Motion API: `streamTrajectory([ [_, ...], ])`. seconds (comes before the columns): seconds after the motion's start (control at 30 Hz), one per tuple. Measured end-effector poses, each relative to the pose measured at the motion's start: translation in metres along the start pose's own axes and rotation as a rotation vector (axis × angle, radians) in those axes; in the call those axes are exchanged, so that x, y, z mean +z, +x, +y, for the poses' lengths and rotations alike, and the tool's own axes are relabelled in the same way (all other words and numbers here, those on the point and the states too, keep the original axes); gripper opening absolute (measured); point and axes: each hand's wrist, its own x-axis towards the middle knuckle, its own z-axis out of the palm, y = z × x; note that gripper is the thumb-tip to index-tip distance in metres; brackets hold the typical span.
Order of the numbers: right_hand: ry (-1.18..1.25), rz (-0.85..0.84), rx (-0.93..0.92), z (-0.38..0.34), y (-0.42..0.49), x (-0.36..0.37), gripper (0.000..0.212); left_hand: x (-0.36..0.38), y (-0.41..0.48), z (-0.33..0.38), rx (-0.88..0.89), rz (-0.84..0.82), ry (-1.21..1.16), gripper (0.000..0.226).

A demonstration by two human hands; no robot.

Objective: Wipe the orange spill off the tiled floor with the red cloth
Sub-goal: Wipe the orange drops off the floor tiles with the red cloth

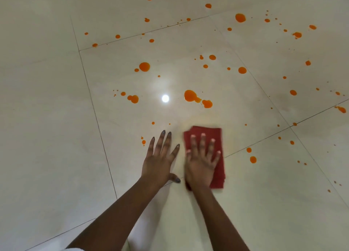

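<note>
The red cloth (217,137) – folded, rectangular – is laid flat on the tiled floor (47,99); orange spill (190,95) drops are scattered beyond it.

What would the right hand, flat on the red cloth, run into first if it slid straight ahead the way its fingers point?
Probably the large double orange blotch just beyond the red cloth. The right hand points up the floor toward it, with only bare tile between; the exact line is approximate.
</note>
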Motion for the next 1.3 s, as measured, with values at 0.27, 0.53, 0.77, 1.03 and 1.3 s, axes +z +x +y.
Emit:
streamTrajectory([
  [0.27,-0.07,-0.083,-0.157,-0.005,0.073,-0.018,0.054,0.006,-0.03,-0.038,-0.184,0.036,-0.055,0.115],
  [0.53,-0.077,-0.094,-0.123,-0.026,0.027,-0.001,0.054,0.018,-0.045,-0.071,-0.412,-0.098,-0.243,0.129],
  [0.77,-0.174,-0.171,-0.615,-0.106,0.034,0.017,0.049,0.023,-0.043,-0.075,-0.388,-0.09,-0.234,0.128],
  [1.03,-0.08,-0.12,-0.357,-0.087,-0.008,0.016,0.051,0.024,-0.039,-0.083,-0.33,-0.079,-0.237,0.129],
  [1.3,-0.084,-0.107,-0.211,-0.055,0.086,-0.005,0.05,0.012,-0.02,-0.084,-0.269,-0.079,-0.202,0.126],
])
